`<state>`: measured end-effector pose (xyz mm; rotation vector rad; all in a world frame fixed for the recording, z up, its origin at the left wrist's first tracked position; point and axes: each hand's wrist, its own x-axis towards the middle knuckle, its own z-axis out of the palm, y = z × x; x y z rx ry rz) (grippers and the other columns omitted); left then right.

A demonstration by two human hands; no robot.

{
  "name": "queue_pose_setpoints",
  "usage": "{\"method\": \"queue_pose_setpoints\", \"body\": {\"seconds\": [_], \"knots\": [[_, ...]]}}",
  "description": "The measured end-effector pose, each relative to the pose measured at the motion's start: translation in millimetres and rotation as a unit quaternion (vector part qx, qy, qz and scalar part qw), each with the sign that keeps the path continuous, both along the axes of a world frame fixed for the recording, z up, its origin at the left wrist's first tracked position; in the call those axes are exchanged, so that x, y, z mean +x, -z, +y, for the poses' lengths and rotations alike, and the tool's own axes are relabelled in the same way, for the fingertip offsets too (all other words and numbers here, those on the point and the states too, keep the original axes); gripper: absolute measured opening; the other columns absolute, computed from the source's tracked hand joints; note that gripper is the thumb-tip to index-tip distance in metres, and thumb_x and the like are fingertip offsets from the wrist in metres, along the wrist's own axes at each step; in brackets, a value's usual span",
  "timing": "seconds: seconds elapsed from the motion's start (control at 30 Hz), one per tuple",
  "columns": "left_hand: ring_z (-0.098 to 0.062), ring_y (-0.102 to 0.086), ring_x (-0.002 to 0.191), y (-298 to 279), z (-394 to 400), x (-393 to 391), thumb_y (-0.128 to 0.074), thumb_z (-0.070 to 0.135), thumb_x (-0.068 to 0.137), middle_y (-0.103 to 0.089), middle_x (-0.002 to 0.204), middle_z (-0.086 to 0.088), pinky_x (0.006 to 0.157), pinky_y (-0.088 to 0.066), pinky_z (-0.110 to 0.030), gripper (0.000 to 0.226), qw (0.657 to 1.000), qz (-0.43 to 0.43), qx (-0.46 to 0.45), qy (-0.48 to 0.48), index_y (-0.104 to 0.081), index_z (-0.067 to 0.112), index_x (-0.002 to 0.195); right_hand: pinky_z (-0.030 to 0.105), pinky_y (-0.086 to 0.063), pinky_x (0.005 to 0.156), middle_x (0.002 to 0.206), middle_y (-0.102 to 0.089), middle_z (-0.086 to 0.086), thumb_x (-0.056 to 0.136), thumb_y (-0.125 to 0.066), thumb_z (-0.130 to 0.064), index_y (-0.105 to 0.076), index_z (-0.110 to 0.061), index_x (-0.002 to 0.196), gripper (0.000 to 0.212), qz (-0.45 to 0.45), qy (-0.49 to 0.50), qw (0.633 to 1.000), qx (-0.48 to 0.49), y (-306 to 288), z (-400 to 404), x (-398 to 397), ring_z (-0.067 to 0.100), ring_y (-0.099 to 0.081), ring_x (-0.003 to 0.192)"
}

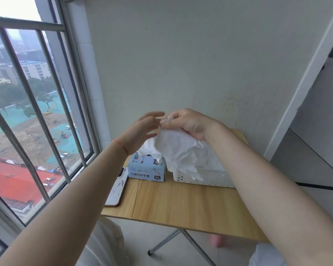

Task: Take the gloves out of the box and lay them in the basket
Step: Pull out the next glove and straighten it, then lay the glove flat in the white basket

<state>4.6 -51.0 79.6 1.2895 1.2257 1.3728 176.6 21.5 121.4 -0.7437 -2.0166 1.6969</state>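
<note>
Right hand (188, 123) pinches white glove (177, 148) hanging lengthwise above basket (204, 178), right of box (146, 169); left hand (142, 129), fingers straight, holding nothing, hovers over box; basket directly below right hand.

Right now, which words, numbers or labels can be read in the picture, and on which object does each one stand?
"丁腈防护手套": front face of the blue glove box.
"XL": black badge at the front's lower right; another "X" badge on the top is half hidden by gloves.
"丁腈防": box top, remainder hidden.
Small logo line above the front title: too small to read.
The phone and basket bear no readable text.
</note>
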Motion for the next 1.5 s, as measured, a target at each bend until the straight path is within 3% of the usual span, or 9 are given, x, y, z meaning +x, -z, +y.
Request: {"method": "queue_pose_setpoints", "body": {"seconds": [0.07,0.33,0.47,0.63,0.8,1.03,1.2,1.4,1.5], "knots": [[-0.017,-0.067,0.098,-3.7,-3.1,3.4,-0.055,0.015,0.08,-0.071,0.106,-0.005,0.084,-0.054,-0.029,0.038,0.997,-0.017,0.01,0.08,-0.064,0.011,0.116,0.034,-0.054,0.089,0.108,-0.069,0.021,0.088,-0.068,-0.011,-0.068,0.0,0.109,0.023,-0.031,-0.02,0.999,0.03,-6.2,-3.7,0.6,0.026,-0.067,0.097],[-0.019,-0.068,0.079,13.1,-10.5,-1.3,-0.065,0.008,0.09,-0.072,0.088,-0.007,0.073,-0.057,-0.03,0.011,0.995,0.055,-0.069,0.055,-0.074,0.005,0.096,0.02,-0.051,0.059,0.079,-0.071,0.004,0.089,-0.068,-0.012,-0.072,0.0,0.097,0.015,-0.068,0.118,0.987,0.084,-9.6,5.7,2.7,0.012,-0.068,0.066],[-0.027,-0.071,0.094,27.2,-9.3,-6.2,-0.066,0.014,0.092,-0.072,0.107,-0.016,0.09,-0.056,-0.04,0.024,0.985,0.059,-0.147,0.07,-0.069,-0.002,0.111,0.024,-0.048,0.064,0.077,-0.067,0.005,0.091,-0.065,-0.024,-0.075,-0.012,0.083,0.018,-0.113,0.179,0.959,0.189,-2.8,10.1,-3.7,0.016,-0.06,0.066],[-0.033,-0.068,0.105,39.2,-9.9,-17.2,-0.063,0.018,0.094,-0.07,0.115,-0.02,0.096,-0.051,-0.043,0.033,0.98,0.022,-0.187,0.07,-0.065,-0.005,0.117,0.027,-0.022,0.048,0.057,-0.028,-0.003,0.097,-0.054,-0.027,-0.04,-0.017,0.059,0.042,-0.13,0.224,0.928,0.269,7.7,17.0,-12.9,0.015,-0.026,0.051],[-0.029,-0.052,0.081,41.7,4.1,-37.3,-0.081,0.033,0.073,-0.058,0.096,-0.021,0.066,-0.04,-0.035,0.046,0.987,-0.02,-0.155,-0.048,-0.068,0.003,0.105,0.024,-0.022,0.042,0.059,-0.031,-0.001,0.101,-0.044,-0.027,-0.027,-0.019,0.062,0.043,-0.185,0.276,0.901,0.28,18.8,29.4,-16.6,0.019,-0.033,0.05],[-0.018,-0.05,0.068,33.9,62.6,-1.3,-0.062,0.029,0.09,-0.054,0.073,-0.001,0.064,-0.043,-0.027,0.025,0.951,0.257,-0.121,-0.12,-0.069,0.006,0.083,0.03,-0.036,0.067,0.094,-0.061,0.015,0.105,-0.031,-0.028,-0.042,-0.014,0.069,0.039,-0.333,0.317,0.835,0.302,53.5,56.2,22.9,0.031,-0.057,0.089],[-0.014,-0.054,0.073,45.8,107.4,43.9,-0.06,0.03,0.089,-0.06,0.081,0.004,0.06,-0.042,-0.023,0.017,0.895,0.423,-0.109,-0.09,-0.07,0.017,0.085,0.035,-0.046,0.083,0.121,-0.061,0.019,0.106,-0.034,-0.021,-0.059,-0.002,0.116,0.033,-0.407,0.319,0.809,0.28,79.7,71.3,65.1,0.035,-0.059,0.112],[-0.017,-0.058,0.069,54.2,138.7,90.0,-0.061,0.036,0.088,-0.06,0.082,0.004,0.054,-0.039,-0.023,0.017,0.845,0.523,-0.09,-0.058,-0.068,0.021,0.089,0.031,-0.043,0.072,0.114,-0.066,0.01,0.092,-0.051,0.001,-0.065,-0.007,0.111,0.025,-0.517,0.32,0.755,0.246,96.6,84.4,110.2,0.028,-0.063,0.105],[-0.025,-0.062,0.087,63.8,143.9,101.9,-0.06,0.034,0.09,-0.065,0.102,-0.002,0.065,-0.04,-0.027,0.018,0.812,0.574,-0.062,-0.084,-0.065,0.024,0.104,0.031,-0.042,0.069,0.115,-0.064,0.007,0.091,-0.046,0.003,-0.06,-0.008,0.118,0.033,-0.528,0.32,0.73,0.293,107.9,89.2,122.1,0.026,-0.062,0.106]]}}
